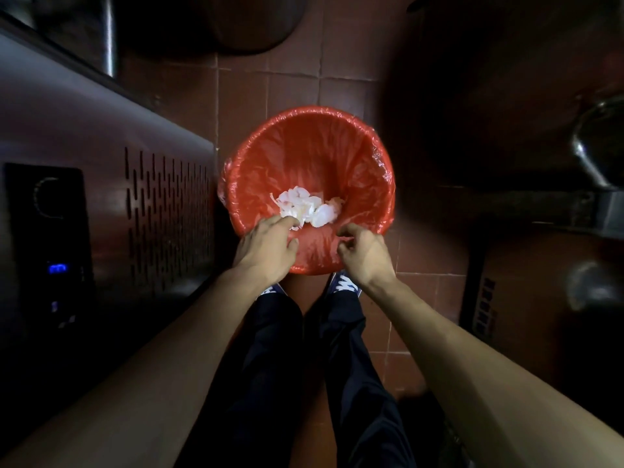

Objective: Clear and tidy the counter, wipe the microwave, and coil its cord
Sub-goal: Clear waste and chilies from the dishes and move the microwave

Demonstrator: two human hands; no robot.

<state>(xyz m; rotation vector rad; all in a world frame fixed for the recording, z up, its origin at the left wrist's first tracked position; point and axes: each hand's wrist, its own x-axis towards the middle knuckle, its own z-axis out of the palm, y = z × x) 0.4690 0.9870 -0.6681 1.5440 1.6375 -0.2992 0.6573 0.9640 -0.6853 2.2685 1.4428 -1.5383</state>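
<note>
A dark perforated metal appliance [101, 184] stands at left. Beside it, a round bin lined with red plastic [378, 157] holds pale crumpled scraps [305, 207]. The left hand [266, 248] hovers with relaxed, empty fingers; the right hand [364, 255] curls, seemingly empty. Brushing the loose liner could pull it off the rim.
</note>
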